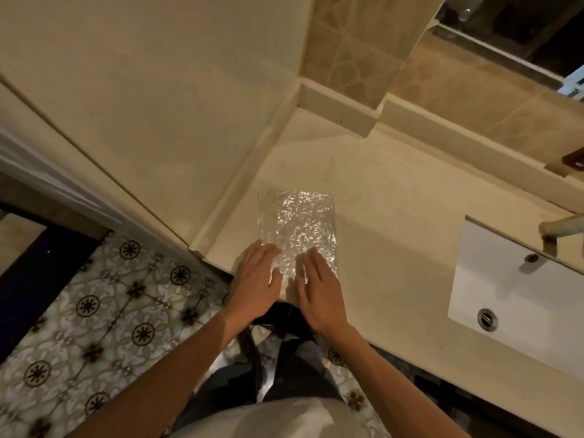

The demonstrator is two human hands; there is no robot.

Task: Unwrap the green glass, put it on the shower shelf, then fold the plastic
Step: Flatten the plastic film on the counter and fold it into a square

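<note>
Under both hands, the plastic (295, 222) lies flat on the desk (395, 197). Left hand (256, 279) and right hand (319, 286) press its near edge, fingers straight. Glass not in view. Recommended: crease firmly, aligning edges. Sink (518, 295) lies rightward.

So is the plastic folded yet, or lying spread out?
Spread flat: the plastic lies as one crinkled sheet on the counter, left hand and right hand pressing its near edge. No fold visible.

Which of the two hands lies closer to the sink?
The right hand: it presses the plastic sheet on the side toward the white sink; the left hand lies toward the wall.
</note>
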